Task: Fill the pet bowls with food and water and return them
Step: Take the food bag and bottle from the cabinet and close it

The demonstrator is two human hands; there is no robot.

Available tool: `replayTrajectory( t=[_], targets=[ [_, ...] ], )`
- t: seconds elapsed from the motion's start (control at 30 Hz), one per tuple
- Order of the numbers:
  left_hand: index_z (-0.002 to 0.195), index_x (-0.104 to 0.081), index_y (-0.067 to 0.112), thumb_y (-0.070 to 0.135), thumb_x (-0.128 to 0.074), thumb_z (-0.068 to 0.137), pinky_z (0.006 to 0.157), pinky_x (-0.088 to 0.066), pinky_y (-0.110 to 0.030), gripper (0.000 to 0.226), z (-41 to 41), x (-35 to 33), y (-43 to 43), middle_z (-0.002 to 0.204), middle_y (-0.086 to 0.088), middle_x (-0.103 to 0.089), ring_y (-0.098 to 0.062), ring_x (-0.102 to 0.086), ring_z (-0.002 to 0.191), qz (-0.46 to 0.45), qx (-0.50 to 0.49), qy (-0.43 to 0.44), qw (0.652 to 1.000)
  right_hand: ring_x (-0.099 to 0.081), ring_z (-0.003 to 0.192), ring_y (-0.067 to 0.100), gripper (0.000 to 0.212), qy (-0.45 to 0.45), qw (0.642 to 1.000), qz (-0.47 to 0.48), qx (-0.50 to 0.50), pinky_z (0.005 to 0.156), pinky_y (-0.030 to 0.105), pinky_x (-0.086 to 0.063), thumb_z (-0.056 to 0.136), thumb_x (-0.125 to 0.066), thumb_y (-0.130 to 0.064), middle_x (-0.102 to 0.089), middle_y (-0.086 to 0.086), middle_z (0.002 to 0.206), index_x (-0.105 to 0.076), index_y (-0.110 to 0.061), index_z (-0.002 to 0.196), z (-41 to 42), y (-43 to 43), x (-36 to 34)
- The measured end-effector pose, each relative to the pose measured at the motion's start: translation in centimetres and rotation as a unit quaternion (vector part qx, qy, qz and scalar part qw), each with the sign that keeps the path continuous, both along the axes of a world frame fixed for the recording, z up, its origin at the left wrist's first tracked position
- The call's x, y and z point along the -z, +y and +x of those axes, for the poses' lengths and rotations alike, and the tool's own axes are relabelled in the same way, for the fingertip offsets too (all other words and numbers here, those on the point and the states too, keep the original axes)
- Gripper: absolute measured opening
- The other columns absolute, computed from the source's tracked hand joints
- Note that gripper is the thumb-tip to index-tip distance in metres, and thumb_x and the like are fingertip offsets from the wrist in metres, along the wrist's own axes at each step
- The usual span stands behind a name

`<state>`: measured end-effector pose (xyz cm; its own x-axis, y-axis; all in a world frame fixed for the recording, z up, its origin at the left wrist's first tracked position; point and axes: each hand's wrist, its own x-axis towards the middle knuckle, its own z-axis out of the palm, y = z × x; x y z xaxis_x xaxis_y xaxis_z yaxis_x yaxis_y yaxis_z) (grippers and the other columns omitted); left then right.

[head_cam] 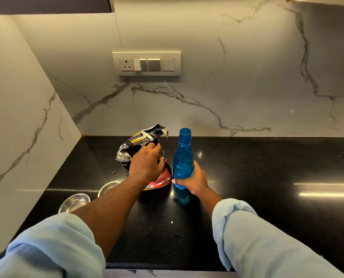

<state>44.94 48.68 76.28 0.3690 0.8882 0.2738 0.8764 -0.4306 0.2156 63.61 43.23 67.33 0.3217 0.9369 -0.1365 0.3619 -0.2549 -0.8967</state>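
Observation:
An opened black, red and yellow pet food bag [142, 140] stands on the black counter [267, 177] near the back wall. My left hand [147, 163] grips its crumpled upper part. Right beside it stands a blue plastic water bottle [183, 157] with no cap, and my right hand [193, 180] is wrapped around its lower half. Two steel bowls sit at the left: one bowl [75, 202] near the front, another bowl [109, 186] partly hidden behind my left forearm. I cannot tell what the bowls hold.
Marble walls close the counter at the back and left, forming a corner. A switch and socket panel [146, 63] is on the back wall. A loose kibble [114, 172] and small crumbs [171, 222] lie on the counter. The counter's front edge runs below my sleeves.

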Motion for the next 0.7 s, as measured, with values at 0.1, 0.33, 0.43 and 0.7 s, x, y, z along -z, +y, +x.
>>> replayTrajectory(
  t=[0.1,0.33,0.43,0.7],
  targets=[
    [0.115,-0.066,0.018,0.037,-0.065,0.095,0.074,-0.057,-0.038,0.028,-0.1,-0.5,-0.2,0.106,0.000,-0.063,-0.023,-0.063,0.096,-0.004,0.008,-0.003,1.000,-0.063,0.122,0.021,0.099,-0.009,1.000,-0.015,-0.013,0.107,0.047,-0.054,0.054,-0.105,-0.024,-0.066,-0.002,0.130,-0.051,-0.022,0.137,-0.1,-0.5,-0.8],
    [0.108,-0.068,0.018,0.039,-0.065,0.092,0.081,-0.051,-0.038,0.026,-0.9,-1.7,-1.7,0.108,-0.001,-0.066,-0.024,-0.059,0.104,0.039,0.045,-0.001,0.998,-0.055,0.138,0.026,0.095,-0.027,0.998,-0.041,0.039,0.116,0.043,-0.046,0.068,-0.098,-0.019,-0.056,0.007,0.148,-0.046,-0.013,0.148,-0.7,-2.8,-2.5],
    [0.112,-0.069,0.018,0.040,-0.065,0.089,0.092,-0.047,-0.040,0.032,-1.9,-1.6,-2.8,0.117,0.000,-0.066,-0.024,-0.056,0.114,0.066,0.070,-0.006,0.995,-0.056,0.137,0.025,0.079,-0.018,0.997,-0.048,0.064,0.114,0.039,-0.046,0.082,-0.089,-0.017,-0.056,0.011,0.149,-0.047,-0.012,0.148,-0.8,-4.0,-3.4],
    [0.125,-0.068,0.017,0.041,-0.063,0.086,0.112,-0.043,-0.044,0.045,-4.9,-2.5,-6.0,0.135,-0.002,-0.062,-0.024,-0.052,0.132,0.084,0.128,-0.003,0.988,-0.065,0.115,0.018,0.038,-0.013,0.995,-0.024,0.094,0.097,0.030,-0.052,0.092,-0.080,-0.019,-0.068,0.001,0.121,-0.064,-0.017,0.126,-1.5,-7.0,-7.3]
  ],
)
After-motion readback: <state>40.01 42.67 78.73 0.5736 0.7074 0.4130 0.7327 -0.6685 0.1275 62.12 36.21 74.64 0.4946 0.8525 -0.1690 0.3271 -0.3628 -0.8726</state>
